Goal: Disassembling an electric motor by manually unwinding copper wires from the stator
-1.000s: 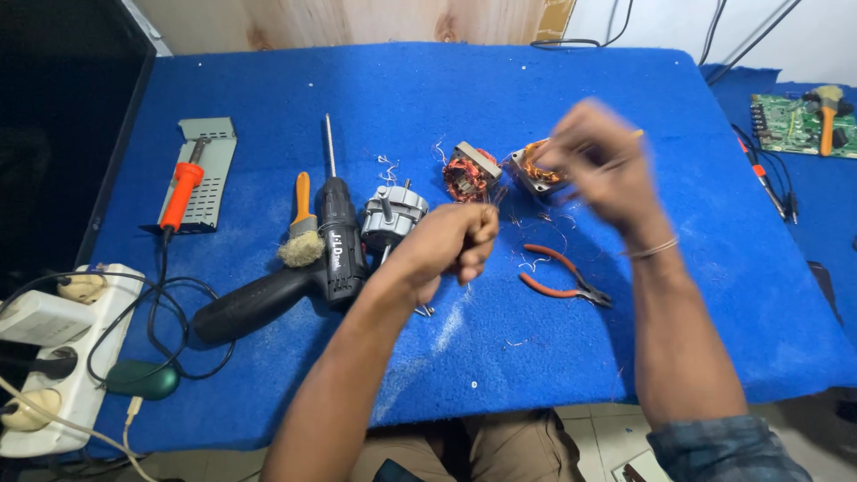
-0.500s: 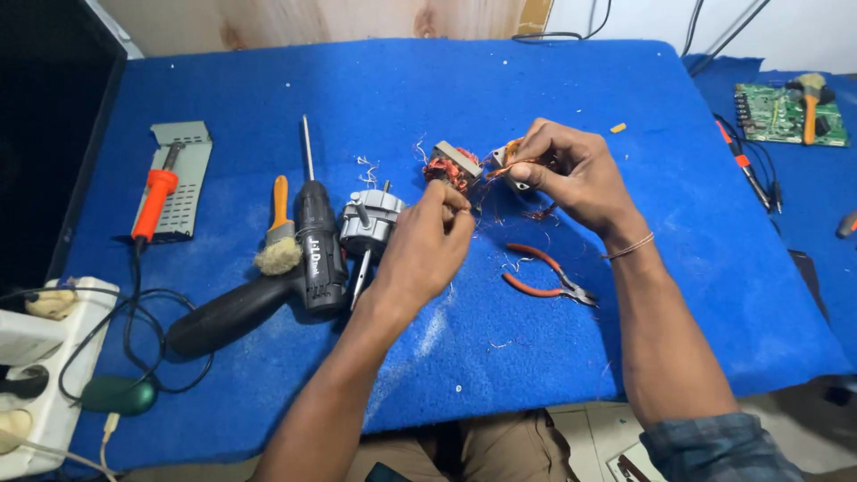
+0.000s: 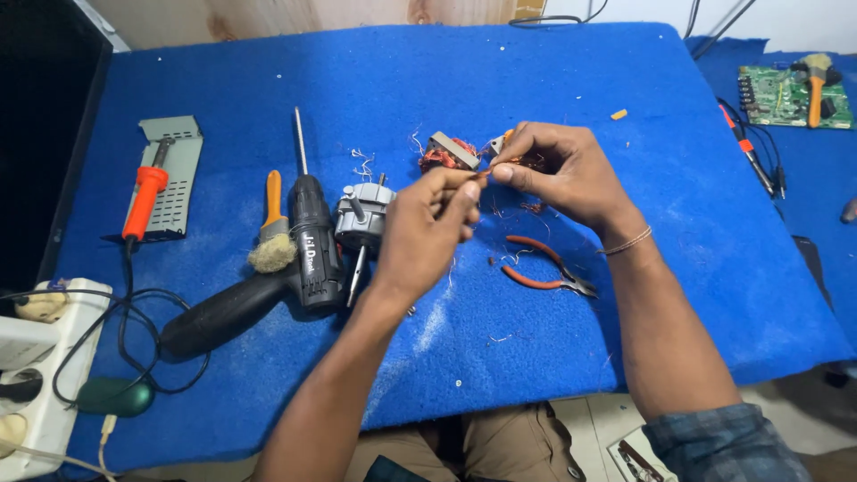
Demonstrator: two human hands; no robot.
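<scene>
My left hand [image 3: 433,228] and my right hand [image 3: 558,174] meet above the blue table [image 3: 696,232], both pinching a thin copper wire [image 3: 482,172] between their fingertips. Just behind the hands lie two pieces of a motor stator with copper windings [image 3: 444,153], the right piece partly hidden by my right hand. Orange-handled pliers [image 3: 540,268] lie below my right hand. A grey motor housing with a shaft [image 3: 361,223] rests left of my left hand.
A black cordless drill [image 3: 268,277] with a long bit, a small brush [image 3: 272,236] and an orange soldering iron [image 3: 143,201] on a metal stand lie at left. A white power strip [image 3: 36,357] sits at the left edge. A green circuit board [image 3: 790,89] lies far right.
My right hand has come down and left from a raised position toward the stator pieces. My left hand has moved up to meet it, and both now pinch the wire together.
</scene>
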